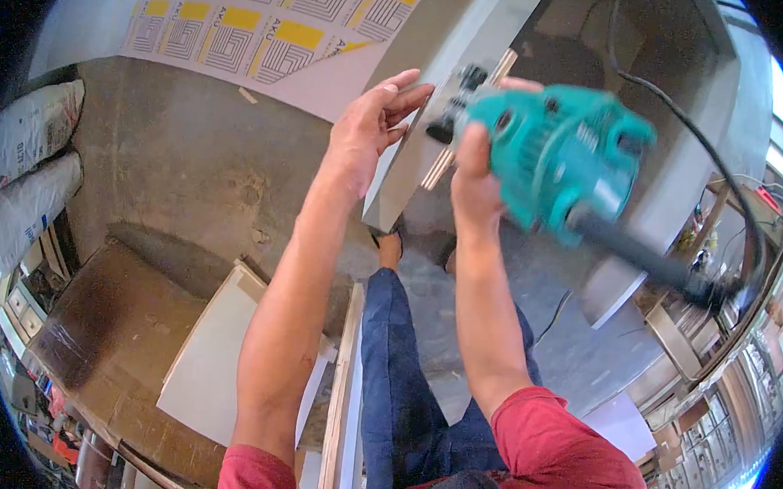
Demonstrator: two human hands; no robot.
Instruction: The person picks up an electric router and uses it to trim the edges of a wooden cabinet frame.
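Note:
My right hand (478, 183) is wrapped round a teal power tool (565, 157), which looks like a router. Two thin metal rods (439, 169) and black knobs stick out of its near side, against the edge of a long grey board (396, 200). The tool is tilted and partly blurred, and its cutting end is hidden. My left hand (367, 126) is by the board's left edge. Its fingers are apart and slightly bent, with the fingertips at the board and no object between them.
A black cord (685, 128) loops from the upper right round to the tool's rear. Sheets printed with yellow labels (270, 35) lie at the upper left. A brown carton (127, 318) and white panels (215, 350) stand at the lower left. Cluttered shelving (712, 425) lines the right.

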